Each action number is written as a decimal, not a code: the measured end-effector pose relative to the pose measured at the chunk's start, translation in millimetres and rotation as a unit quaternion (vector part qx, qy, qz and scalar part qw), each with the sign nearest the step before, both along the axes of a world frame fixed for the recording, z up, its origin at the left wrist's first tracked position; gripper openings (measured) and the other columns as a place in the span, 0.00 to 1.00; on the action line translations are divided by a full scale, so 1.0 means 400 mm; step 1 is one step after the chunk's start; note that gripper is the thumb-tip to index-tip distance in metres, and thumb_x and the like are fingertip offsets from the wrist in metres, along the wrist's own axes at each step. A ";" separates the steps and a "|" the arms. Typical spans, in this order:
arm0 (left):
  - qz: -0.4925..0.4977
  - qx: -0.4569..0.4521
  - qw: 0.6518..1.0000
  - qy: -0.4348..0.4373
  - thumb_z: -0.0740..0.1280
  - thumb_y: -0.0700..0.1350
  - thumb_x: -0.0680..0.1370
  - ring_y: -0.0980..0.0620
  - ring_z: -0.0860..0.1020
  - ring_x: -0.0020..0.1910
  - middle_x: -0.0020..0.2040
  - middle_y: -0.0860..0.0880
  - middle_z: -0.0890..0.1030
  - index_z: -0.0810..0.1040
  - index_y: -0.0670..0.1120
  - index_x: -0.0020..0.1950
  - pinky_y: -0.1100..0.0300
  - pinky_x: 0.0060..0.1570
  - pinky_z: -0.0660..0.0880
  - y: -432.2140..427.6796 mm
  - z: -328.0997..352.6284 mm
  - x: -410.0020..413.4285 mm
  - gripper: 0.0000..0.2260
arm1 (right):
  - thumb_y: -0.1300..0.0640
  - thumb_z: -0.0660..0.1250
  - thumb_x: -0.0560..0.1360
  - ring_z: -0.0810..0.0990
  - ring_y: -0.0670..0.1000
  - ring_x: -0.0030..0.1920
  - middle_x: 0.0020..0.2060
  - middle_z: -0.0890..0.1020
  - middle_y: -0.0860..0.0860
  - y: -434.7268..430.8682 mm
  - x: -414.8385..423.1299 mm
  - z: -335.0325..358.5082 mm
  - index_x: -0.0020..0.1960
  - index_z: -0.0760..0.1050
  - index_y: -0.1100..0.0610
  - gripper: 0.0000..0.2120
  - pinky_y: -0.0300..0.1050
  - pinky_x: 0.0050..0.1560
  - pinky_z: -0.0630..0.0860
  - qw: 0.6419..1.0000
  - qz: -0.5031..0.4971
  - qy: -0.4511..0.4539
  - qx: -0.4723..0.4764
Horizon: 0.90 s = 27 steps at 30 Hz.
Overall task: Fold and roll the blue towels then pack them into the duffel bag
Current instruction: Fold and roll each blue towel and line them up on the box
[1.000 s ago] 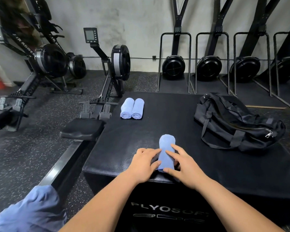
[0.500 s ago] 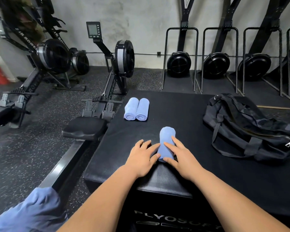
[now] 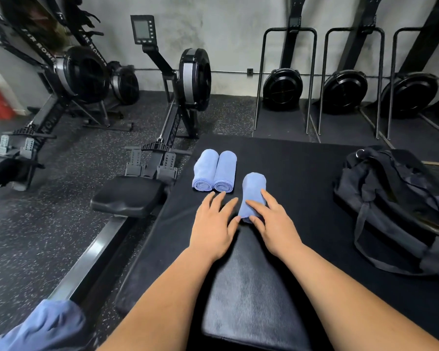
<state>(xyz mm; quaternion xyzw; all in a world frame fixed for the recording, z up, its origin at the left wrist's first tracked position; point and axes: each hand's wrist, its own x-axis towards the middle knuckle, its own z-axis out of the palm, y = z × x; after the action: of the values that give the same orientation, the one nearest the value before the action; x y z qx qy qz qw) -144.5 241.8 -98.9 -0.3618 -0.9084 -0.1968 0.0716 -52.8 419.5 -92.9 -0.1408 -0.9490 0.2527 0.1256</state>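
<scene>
Two rolled blue towels (image 3: 214, 171) lie side by side at the far left of the black plyo box (image 3: 302, 178). A third rolled blue towel (image 3: 253, 188) lies just right of them, slightly apart. My right hand (image 3: 271, 219) rests on its near end with straight fingers over the roll. My left hand (image 3: 216, 224) lies flat and spread on the box beside the roll, a fingertip touching its near end. The black duffel bag (image 3: 401, 203) sits at the right of the box, its zip opening partly visible.
A rowing machine (image 3: 160, 158) with its black seat (image 3: 129, 196) stands right against the box's left side. More rowers stand at the left and upright ones along the back wall. Blue cloth (image 3: 43, 328) lies at the bottom left corner.
Both hands have pushed the third rolled towel away from me across the box, so it now lies close beside the two rolled towels. My left hand has slid off the roll.
</scene>
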 end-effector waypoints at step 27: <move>0.068 -0.021 0.993 0.093 0.55 0.66 0.83 0.39 0.49 0.84 0.84 0.48 0.61 0.63 0.56 0.82 0.38 0.80 0.51 0.085 -0.067 -0.175 0.30 | 0.52 0.62 0.81 0.67 0.58 0.69 0.83 0.57 0.51 0.000 -0.302 -0.058 0.74 0.70 0.47 0.21 0.58 0.70 0.67 0.996 -0.084 0.040 -0.003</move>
<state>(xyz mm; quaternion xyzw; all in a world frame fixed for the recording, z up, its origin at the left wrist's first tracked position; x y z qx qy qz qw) -214.4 275.9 -125.5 -0.3172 -0.9244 -0.1378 0.1610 -173.7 419.7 -115.9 -0.2103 -0.9271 0.2497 0.1842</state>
